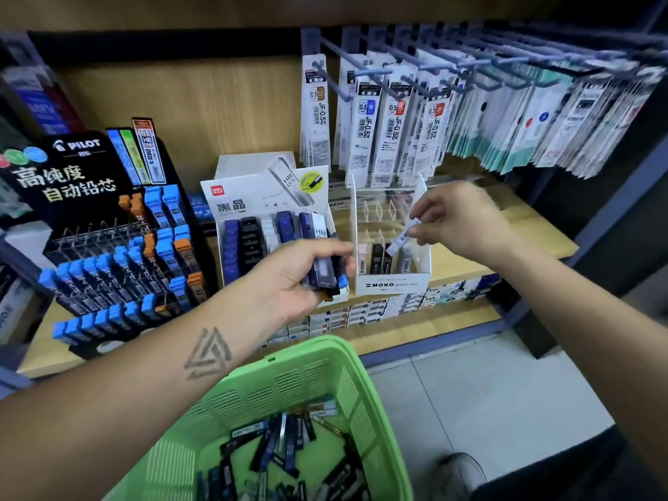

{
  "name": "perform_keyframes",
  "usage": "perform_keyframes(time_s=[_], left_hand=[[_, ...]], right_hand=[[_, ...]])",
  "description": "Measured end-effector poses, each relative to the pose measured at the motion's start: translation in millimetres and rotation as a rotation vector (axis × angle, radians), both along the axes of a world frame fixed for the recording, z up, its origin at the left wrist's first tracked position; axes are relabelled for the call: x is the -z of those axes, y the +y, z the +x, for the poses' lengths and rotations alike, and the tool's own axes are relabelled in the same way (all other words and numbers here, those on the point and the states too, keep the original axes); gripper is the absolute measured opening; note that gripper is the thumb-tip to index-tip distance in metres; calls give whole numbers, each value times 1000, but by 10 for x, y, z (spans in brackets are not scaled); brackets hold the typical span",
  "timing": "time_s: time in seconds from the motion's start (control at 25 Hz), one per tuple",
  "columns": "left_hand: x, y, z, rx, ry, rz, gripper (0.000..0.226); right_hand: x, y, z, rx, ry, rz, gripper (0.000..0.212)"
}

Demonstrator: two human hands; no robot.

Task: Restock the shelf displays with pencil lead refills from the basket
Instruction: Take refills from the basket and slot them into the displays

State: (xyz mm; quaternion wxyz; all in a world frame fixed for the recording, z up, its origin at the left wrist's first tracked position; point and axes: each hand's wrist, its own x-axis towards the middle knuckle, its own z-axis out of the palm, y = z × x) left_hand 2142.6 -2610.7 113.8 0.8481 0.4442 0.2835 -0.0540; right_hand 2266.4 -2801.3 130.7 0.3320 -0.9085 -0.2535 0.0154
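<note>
My left hand grips a bundle of dark lead refill cases in front of the white Deli display box. My right hand pinches a single white refill case, tilted over the clear MONO display, which holds a few cases in its front row. A green plastic basket sits below with several loose refill cases inside.
A black Pilot display with blue and orange refills stands at the left. Pen refill packs hang on hooks above the wooden shelf. Small boxes line the shelf front. Tiled floor lies at the lower right.
</note>
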Motion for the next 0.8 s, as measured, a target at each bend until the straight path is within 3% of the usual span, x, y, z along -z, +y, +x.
perform_keyframes(time_s=[0.2, 0.36, 0.64, 0.8], left_hand=[[56, -62, 4, 24, 5, 10, 8], [57, -105, -22, 10, 12, -14, 6], [37, -99, -49, 15, 9, -15, 7], [41, -87, -52, 20, 10, -29, 7]], right_hand=[[23, -190, 156, 13, -158, -142, 20], [348, -192, 223, -22, -226, -271, 8], [693, -156, 187, 83, -276, -217, 8], [728, -163, 159, 131, -347, -289, 19]])
